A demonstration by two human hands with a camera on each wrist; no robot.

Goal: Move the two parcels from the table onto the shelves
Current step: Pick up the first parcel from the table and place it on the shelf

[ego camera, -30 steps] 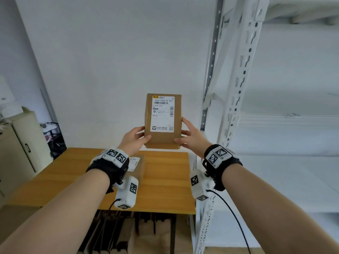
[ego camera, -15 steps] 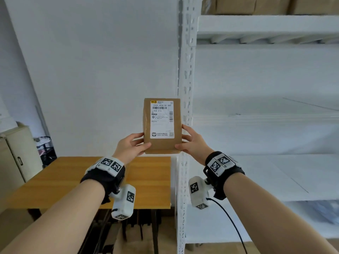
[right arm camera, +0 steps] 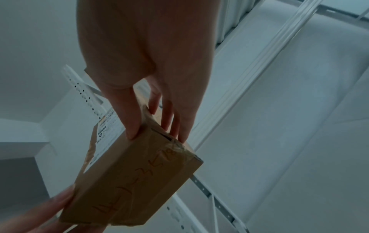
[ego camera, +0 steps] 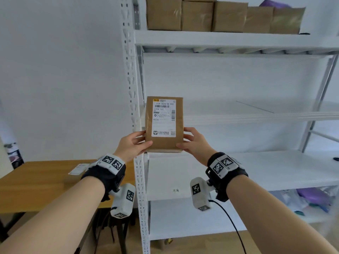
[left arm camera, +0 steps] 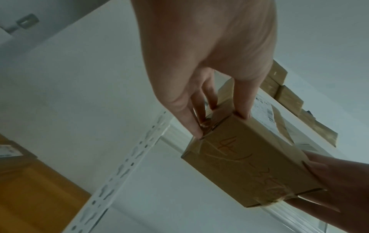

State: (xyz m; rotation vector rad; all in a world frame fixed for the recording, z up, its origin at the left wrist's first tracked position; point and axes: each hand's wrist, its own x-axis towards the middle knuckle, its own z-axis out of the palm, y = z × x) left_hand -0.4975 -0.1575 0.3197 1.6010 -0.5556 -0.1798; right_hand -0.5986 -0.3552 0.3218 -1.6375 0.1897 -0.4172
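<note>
A brown cardboard parcel [ego camera: 164,123] with a white shipping label stands upright in the air, held between both hands in front of the white shelving unit [ego camera: 238,41]. My left hand [ego camera: 132,144] grips its lower left edge, thumb on the front. My right hand [ego camera: 194,143] grips its lower right edge the same way. The wrist views show the parcel [left arm camera: 247,162] [right arm camera: 135,178] from below, with orange handwriting on its taped underside. A second parcel [ego camera: 78,170] lies on the wooden table [ego camera: 36,187] at the left, mostly hidden behind my left wrist.
The top shelf carries a row of several brown boxes [ego camera: 220,15]. The middle shelves [ego camera: 256,114] show bare white boards. Bags in purple and blue [ego camera: 310,198] lie low at the right. A perforated white upright [ego camera: 136,162] stands between table and shelves.
The view has swung right from the table to the shelves, and both hands have carried the parcel to the shelving's left end. The grip is unchanged.
</note>
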